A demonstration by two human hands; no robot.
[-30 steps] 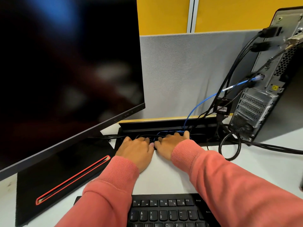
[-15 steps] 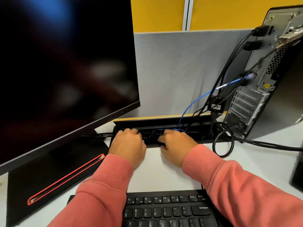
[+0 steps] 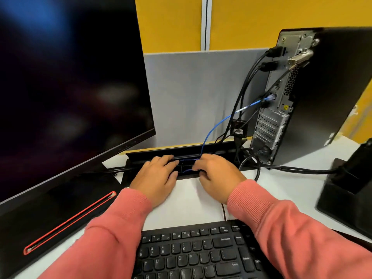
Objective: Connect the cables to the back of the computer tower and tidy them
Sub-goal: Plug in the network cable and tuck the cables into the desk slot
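Black keys of the keyboard (image 3: 193, 252) fill the nearest edge of the white bench (image 3: 187, 200), and two pink sleeves reach over them. Just beyond, the left hand (image 3: 155, 178) and right hand (image 3: 217, 176) lie palm-down, a little apart, at the open cable tray (image 3: 181, 152) set into the bench. Their fingers curl into the slot among the wires, and the right grip seems to pinch the blue network cable (image 3: 211, 131); whether the left grip holds anything I cannot tell. Farther back, the computer tower (image 3: 314, 93) stands at the right with several black cables (image 3: 247, 87) and the blue one already plugged into its rear panel. Connecting looks done; tidying the slack into the tray appears to remain.
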